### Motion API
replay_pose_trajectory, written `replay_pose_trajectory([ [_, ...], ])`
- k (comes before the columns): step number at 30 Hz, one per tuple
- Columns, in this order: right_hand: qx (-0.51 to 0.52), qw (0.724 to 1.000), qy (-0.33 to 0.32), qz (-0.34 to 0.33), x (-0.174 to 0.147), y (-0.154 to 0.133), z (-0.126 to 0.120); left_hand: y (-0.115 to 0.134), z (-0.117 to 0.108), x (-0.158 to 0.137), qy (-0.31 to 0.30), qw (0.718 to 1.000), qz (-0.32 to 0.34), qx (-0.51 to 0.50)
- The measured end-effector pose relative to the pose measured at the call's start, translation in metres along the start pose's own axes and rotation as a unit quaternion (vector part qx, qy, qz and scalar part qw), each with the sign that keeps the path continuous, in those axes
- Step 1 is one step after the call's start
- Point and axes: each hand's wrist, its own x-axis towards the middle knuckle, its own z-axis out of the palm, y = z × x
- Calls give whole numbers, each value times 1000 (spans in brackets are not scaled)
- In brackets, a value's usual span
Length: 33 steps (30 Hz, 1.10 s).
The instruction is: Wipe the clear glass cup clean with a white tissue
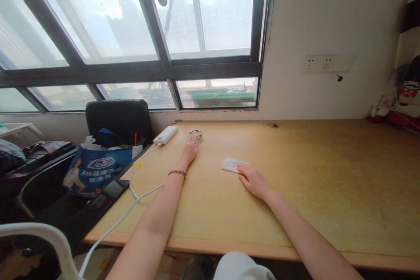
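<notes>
Cloth (231,165): one, white, lying flat near the middle of the desk (328,183), its right end under the right hand (256,180). The right fingers are extended over that end, not curled round it; the thumb stands apart, just beside the near edge. The left hand (190,149) reaches to one coil (200,135) towards the window side. Its fingers touch the coil — whether they grip it cannot be told, as the part is small and blurred.

Step in hand, as judged: contact with both items, neither visibly lifted. Moving the cloth would call for light, even pressure from the right fingers; lifting the coil, a sure pinch from the left.

Count: two hands, one cloth, one coil, one white power bank (166,134) on the desk's left side, one bracelet (177,173) on the left wrist. Beyond the desk — one blue bag (98,170), one black chair back (118,116).
</notes>
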Motion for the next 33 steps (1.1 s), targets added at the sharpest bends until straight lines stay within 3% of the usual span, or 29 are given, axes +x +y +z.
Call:
replay_pose_trajectory([
  [4,3,1000,17,-17,1,2,1,25,-6,0,32,999,31,16],
  [7,2,999,47,-18,2,2,-1,69,-5,-4,18,996,88,16],
  [14,-19,998,58,-13,1,6,-11,191,4,-37,-128,956,264,-19],
  [19,-84,978,163,97,1,25,-20,233,-5,-67,-171,957,230,34],
  [23,-119,963,180,163,-1,39,-24,242,-11,-85,-191,961,195,34],
  [26,-121,959,177,184,-3,44,-23,229,-18,-90,-200,961,193,19],
  [33,-109,959,179,191,-3,48,-19,149,-43,-89,-229,967,109,28],
])
